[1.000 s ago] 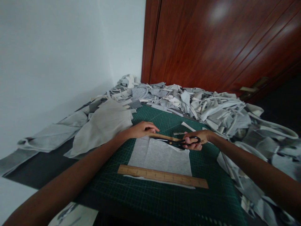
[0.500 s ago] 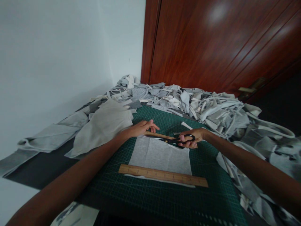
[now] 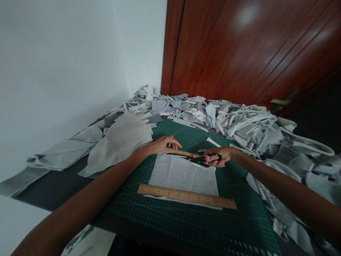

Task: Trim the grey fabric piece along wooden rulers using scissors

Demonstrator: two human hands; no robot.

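A pair of black-handled scissors (image 3: 195, 159) is in my right hand (image 3: 218, 158), fingers through the handles. The blades point left along the far edge of a light grey piece of fabric (image 3: 183, 174). My left hand (image 3: 165, 144) rests by the fabric's far left corner, fingers apart and loosely bent, with nothing seen in them. Just beyond the blades lies a wooden ruler (image 3: 182, 152), partly hidden by both hands. A second wooden ruler (image 3: 186, 196) lies across the near edge of the fabric, and a thin strip of fabric shows along its front.
Everything lies on a green cutting mat (image 3: 122, 209). Heaped grey and white fabric scraps (image 3: 253, 126) line the back and right side. Larger fabric pieces (image 3: 117, 145) lie to the left, under my left forearm. A wooden door (image 3: 226, 53) and white wall stand behind.
The view has shifted slightly. My right hand still holds the scissors at the far edge of the fabric, and my left hand has hardly moved.
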